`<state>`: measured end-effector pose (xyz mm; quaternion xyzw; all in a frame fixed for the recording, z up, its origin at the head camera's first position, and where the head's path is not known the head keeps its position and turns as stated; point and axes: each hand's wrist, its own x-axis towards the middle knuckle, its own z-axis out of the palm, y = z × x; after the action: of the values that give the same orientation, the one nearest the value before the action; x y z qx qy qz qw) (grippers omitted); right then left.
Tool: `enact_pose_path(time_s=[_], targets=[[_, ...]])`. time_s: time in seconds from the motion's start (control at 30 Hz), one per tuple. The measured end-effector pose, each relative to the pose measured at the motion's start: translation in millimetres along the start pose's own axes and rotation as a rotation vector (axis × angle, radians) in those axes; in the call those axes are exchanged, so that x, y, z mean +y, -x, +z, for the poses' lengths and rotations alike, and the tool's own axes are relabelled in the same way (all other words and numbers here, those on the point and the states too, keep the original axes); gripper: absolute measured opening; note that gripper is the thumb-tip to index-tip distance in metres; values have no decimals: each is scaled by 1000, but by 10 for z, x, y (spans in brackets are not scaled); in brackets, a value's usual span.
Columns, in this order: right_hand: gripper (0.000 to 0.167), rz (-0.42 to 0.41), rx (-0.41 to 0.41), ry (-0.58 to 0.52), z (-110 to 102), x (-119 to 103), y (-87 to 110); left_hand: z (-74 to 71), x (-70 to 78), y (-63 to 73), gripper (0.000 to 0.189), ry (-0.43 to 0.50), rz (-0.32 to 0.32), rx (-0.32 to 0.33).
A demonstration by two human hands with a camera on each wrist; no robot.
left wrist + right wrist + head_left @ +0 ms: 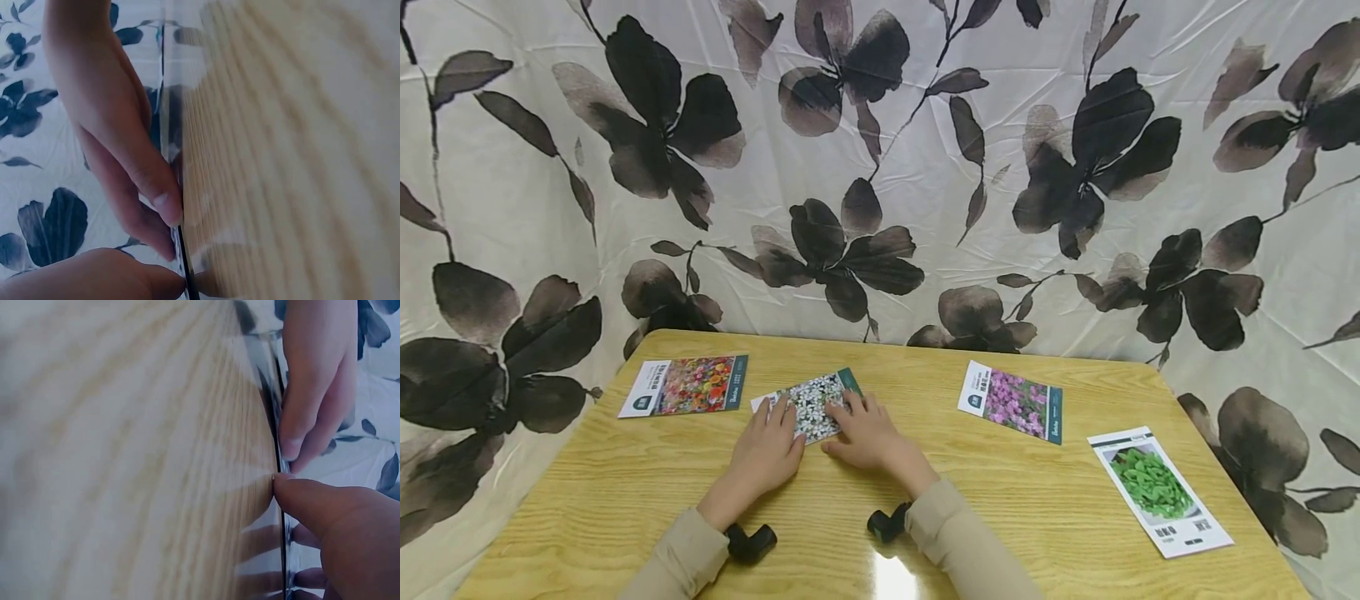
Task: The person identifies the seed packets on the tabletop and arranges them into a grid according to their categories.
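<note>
A packet with a white-flower picture [812, 408], like a seed packet, lies tilted on the wooden table [820, 492]. My left hand [763, 450] rests on its left and near part, fingers extended. The right hand [868, 437] lies over its right part, thumb near the lower edge. Seen low from the left wrist, the left thumb [106, 275] touches the thin packet edge, with the right hand [112, 125] beyond. The right wrist view shows the right thumb [319, 500] at the packet's edge and the left hand [315, 381] farther off. Both hands cover parts of the packet.
Left of the hands lies a packet with red and orange flowers [696, 387]. To the right are a pink-flower packet [1015, 404] and, nearer, a green-leaf packet [1153, 483]. A floral cloth [940, 208] hangs behind the table. Black devices [750, 543] sit at both wrists.
</note>
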<state>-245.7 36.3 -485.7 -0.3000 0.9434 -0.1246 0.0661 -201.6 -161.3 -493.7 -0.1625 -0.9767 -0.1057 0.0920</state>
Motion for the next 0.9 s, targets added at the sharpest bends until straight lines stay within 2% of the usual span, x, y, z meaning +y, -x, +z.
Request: enact_pose_path(time_s=[0.4,0.67,0.9], targets=[[63,12,10,45,50,-106,109,22,-41,-123,56,14,-58,-60],[61,14,21,77,54,-222,185,44,-34,-181,58,34,-102,-44],[60,-11,39,179,48,-297,232,62,-34,-210,61,49,-137,-57]])
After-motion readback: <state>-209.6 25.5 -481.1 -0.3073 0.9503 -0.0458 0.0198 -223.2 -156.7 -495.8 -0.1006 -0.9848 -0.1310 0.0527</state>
